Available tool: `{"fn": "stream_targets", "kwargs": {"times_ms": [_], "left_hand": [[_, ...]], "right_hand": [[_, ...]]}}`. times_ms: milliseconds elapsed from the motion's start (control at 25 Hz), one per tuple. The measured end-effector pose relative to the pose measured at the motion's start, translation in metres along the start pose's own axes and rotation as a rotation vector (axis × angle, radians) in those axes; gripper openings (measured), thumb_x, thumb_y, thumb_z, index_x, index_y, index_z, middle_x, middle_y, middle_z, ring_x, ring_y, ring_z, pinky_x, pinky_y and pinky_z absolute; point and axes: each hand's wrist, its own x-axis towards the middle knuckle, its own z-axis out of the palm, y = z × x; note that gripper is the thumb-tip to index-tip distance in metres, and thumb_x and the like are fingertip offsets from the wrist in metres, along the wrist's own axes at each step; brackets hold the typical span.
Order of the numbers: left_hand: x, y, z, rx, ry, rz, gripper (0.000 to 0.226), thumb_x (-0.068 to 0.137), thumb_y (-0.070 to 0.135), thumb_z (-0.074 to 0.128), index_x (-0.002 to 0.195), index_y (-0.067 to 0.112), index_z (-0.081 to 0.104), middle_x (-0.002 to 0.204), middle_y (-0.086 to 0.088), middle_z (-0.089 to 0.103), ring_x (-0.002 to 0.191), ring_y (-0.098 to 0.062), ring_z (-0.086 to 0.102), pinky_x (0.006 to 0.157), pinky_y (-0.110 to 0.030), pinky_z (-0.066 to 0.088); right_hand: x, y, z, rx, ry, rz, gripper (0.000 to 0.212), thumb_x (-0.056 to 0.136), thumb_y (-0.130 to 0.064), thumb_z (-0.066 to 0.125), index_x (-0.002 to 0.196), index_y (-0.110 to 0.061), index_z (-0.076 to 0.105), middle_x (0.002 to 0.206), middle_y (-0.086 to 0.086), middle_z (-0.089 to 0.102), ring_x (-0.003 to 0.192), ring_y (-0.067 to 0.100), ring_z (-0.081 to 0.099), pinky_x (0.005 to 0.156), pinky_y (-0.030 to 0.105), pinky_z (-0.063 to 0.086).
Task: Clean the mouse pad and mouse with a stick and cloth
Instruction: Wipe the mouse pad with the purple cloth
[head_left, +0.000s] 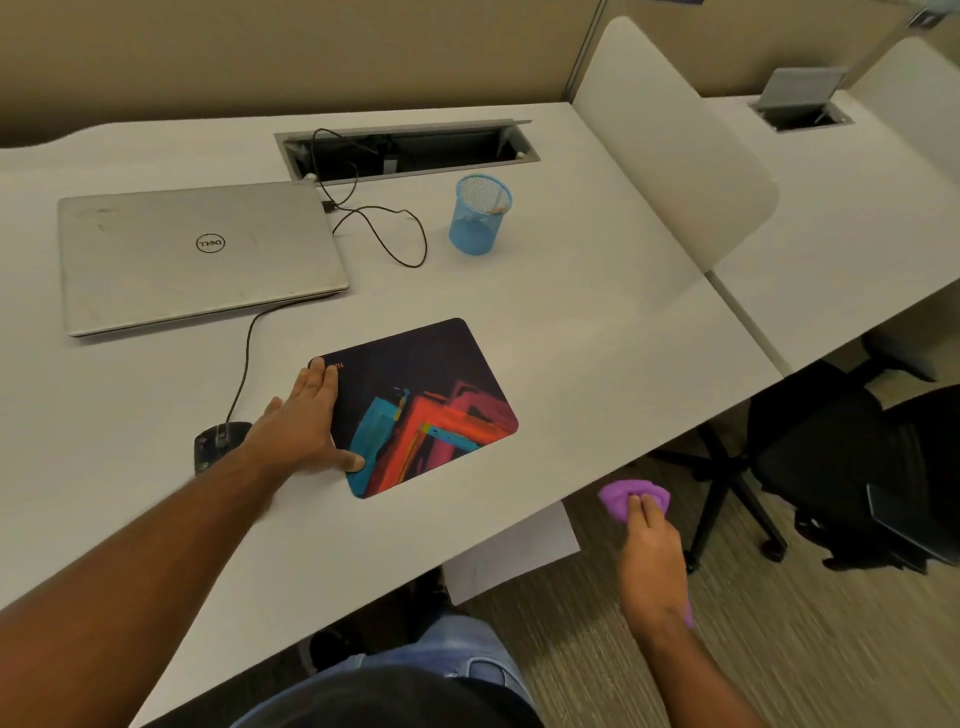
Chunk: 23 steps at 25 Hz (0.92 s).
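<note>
the mouse pad lies flat near the middle of the white surface, with the left hand at its nine o'clock edge, fingers straight and spread, pressing the edge down. the mouse sits just beyond that hand, further toward nine o'clock, off the pad and mostly hidden behind the wrist. its cable runs up toward the closed laptop at eleven o'clock. the right hand is off the surface at four o'clock, over the floor, fingers curled round a purple cloth.

judging by this, the pad looks cleared and steadied for wiping, but the cloth is well apart from it. wiping the pad and cleaning the mouse both seem left to do. whether any of the pad is already clean cannot be told.

a blue mesh cup at one o'clock holds a thin pale stick, perhaps the cleaning stick. only its tip shows, so that is a guess. the mouse's top and buttons are too dark and covered to read, and the cloth's lower end is hidden behind the wrist.
</note>
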Motion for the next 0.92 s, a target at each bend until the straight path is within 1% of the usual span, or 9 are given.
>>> {"fn": "stream_targets", "kwargs": {"times_ms": [200, 360, 440, 560, 680, 760, 800, 880, 920], "left_hand": [[-0.005, 0.005, 0.000, -0.026, 0.042, -0.001, 0.135, 0.073, 0.054, 0.082, 0.158, 0.014, -0.015, 0.165, -0.006, -0.019, 0.153, -0.023, -0.008, 0.123, -0.050, 0.013], [-0.017, 0.009, 0.003, -0.067, 0.085, -0.015, 0.128, 0.077, 0.051, 0.080, 0.158, 0.014, -0.013, 0.166, -0.007, -0.015, 0.154, -0.024, -0.003, 0.122, -0.046, 0.016], [-0.027, 0.013, 0.004, -0.104, 0.114, -0.026, 0.121, 0.081, 0.048, 0.077, 0.159, 0.015, -0.009, 0.167, -0.006, -0.010, 0.154, -0.025, 0.004, 0.121, -0.045, 0.020], [-0.045, 0.022, 0.004, -0.183, 0.204, -0.042, 0.102, 0.089, 0.045, 0.069, 0.160, 0.019, 0.000, 0.168, -0.002, 0.002, 0.151, -0.024, 0.022, 0.117, -0.046, 0.032], [-0.067, 0.025, 0.005, -0.267, 0.300, -0.060, 0.082, 0.095, 0.045, 0.061, 0.159, 0.024, 0.014, 0.165, 0.002, 0.019, 0.144, -0.023, 0.039, 0.109, -0.046, 0.041], [-0.081, 0.023, 0.008, -0.347, 0.372, -0.075, 0.070, 0.096, 0.043, 0.059, 0.156, 0.028, 0.026, 0.160, 0.003, 0.035, 0.138, -0.023, 0.047, 0.105, -0.046, 0.045], [-0.088, 0.020, 0.010, -0.396, 0.410, -0.089, 0.066, 0.096, 0.042, 0.060, 0.154, 0.029, 0.031, 0.157, 0.004, 0.040, 0.137, -0.022, 0.049, 0.105, -0.045, 0.045], [-0.102, 0.010, 0.011, -0.486, 0.495, -0.106, 0.062, 0.094, 0.039, 0.065, 0.150, 0.029, 0.040, 0.152, 0.003, 0.046, 0.136, -0.022, 0.049, 0.107, -0.045, 0.044], [-0.109, 0.001, 0.011, -0.510, 0.543, -0.095, 0.063, 0.092, 0.038, 0.068, 0.148, 0.028, 0.043, 0.150, 0.001, 0.049, 0.134, -0.023, 0.050, 0.108, -0.045, 0.044]], "right_hand": [[0.000, 0.012, -0.005, 0.143, 0.022, 0.111, 0.064, 0.086, 0.006, 0.056, 0.147, -0.013, 0.046, 0.139, 0.009, 0.056, 0.096, 0.022, 0.060, 0.078, 0.037, 0.057], [0.005, -0.010, -0.040, 0.771, 0.130, 0.404, 0.030, 0.105, -0.012, 0.039, 0.130, -0.024, 0.050, 0.109, 0.006, 0.061, 0.062, 0.032, 0.067, 0.044, 0.033, 0.052], [0.011, -0.020, -0.056, 0.993, 0.191, 0.468, 0.021, 0.106, -0.015, 0.040, 0.120, -0.019, 0.056, 0.112, 0.006, 0.060, 0.072, 0.025, 0.065, 0.052, 0.031, 0.050], [0.027, -0.035, -0.075, 1.308, 0.132, 0.571, 0.019, 0.104, -0.011, 0.047, 0.097, -0.017, 0.064, 0.088, 0.003, 0.060, 0.063, 0.015, 0.055, 0.054, 0.027, 0.046], [0.036, -0.052, -0.087, 1.743, -0.194, 0.611, 0.017, 0.083, -0.016, 0.079, 0.085, -0.024, 0.065, 0.078, -0.003, 0.054, 0.062, 0.011, 0.052, 0.064, 0.022, 0.047], [0.041, -0.063, -0.084, 1.976, -0.512, 0.659, 0.056, 0.048, -0.026, 0.099, 0.095, -0.026, 0.069, 0.084, 0.002, 0.060, 0.077, 0.015, 0.056, 0.089, 0.027, 0.045], [0.041, -0.071, -0.083, 2.004, -0.640, 0.681, 0.066, 0.044, -0.029, 0.099, 0.103, -0.022, 0.069, 0.089, 0.009, 0.066, 0.084, 0.020, 0.060, 0.092, 0.033, 0.049], [0.041, -0.093, -0.083, 2.062, -0.950, 0.524, 0.054, 0.072, -0.036, 0.084, 0.118, -0.013, 0.067, 0.107, 0.025, 0.071, 0.095, 0.034, 0.069, 0.087, 0.045, 0.058], [0.038, -0.107, -0.084, 2.027, -1.002, 0.397, 0.048, 0.082, -0.038, 0.077, 0.120, -0.011, 0.068, 0.115, 0.027, 0.068, 0.098, 0.034, 0.071, 0.086, 0.046, 0.059]]}}
